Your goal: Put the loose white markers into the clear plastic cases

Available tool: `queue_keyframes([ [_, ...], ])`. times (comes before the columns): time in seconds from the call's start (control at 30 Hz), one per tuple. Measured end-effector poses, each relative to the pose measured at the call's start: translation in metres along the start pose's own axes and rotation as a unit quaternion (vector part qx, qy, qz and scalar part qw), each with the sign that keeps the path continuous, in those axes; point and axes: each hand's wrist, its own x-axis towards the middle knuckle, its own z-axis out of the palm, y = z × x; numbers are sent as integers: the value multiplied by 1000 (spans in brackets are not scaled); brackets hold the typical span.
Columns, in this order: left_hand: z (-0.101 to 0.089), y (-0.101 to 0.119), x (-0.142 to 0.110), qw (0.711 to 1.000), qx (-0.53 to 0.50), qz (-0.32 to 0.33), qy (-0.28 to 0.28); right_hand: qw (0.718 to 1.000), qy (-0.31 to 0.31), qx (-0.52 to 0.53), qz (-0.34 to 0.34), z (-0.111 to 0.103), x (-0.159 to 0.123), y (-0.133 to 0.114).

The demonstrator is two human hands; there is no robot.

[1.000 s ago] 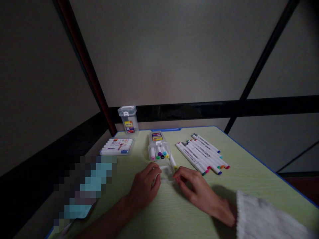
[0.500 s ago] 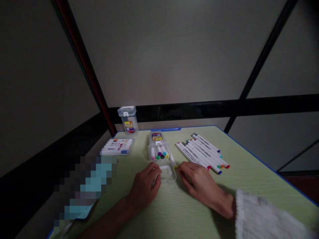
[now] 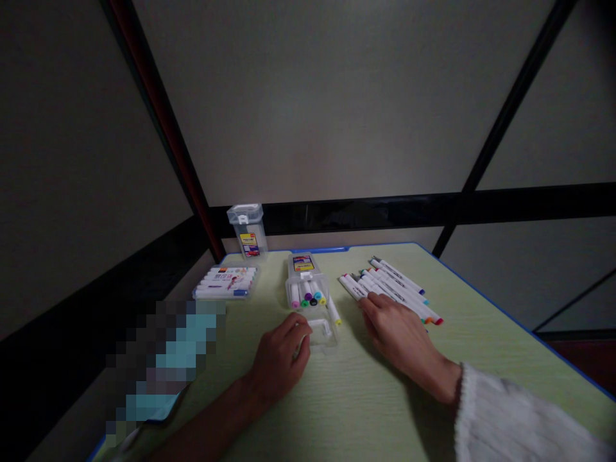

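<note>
A clear plastic marker case lies open towards me, several white markers with coloured ends inside it. Its clear lid rests folded out on the table, and my left hand is closed at the lid's left edge. Beside the case, on its right, lies a single yellow-ended marker. My right hand is over the near left part of a spread of loose white markers. Its fingers are bent together on the leftmost marker, whose near end they hide.
At the back left stands a closed clear case. A flat pack of markers lies in front of it. A pixelated light-blue object is along the left side. The pale green table has a blue edge, and wall panels rise behind it.
My right hand has moved from the yellow-ended marker by the case to the right and away from me, onto the loose markers. My left hand has stayed at the lid.
</note>
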Motion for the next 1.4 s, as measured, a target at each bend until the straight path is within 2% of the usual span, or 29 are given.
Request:
queue_keyframes([
  [0.17,0,1,0,1000,0,-1,0,995,-32,-64,74,6,4,18],
  [0.6,0,0,0,1000,-1,-1,-6,972,-78,-59,216,20,8,72],
  [0.83,0,0,-1,1000,1,6,-1,971,-121,-28,202,29,8,81],
  [1.4,0,-1,-1,1000,8,11,0,984,-117,-17,137,41,11,78],
])
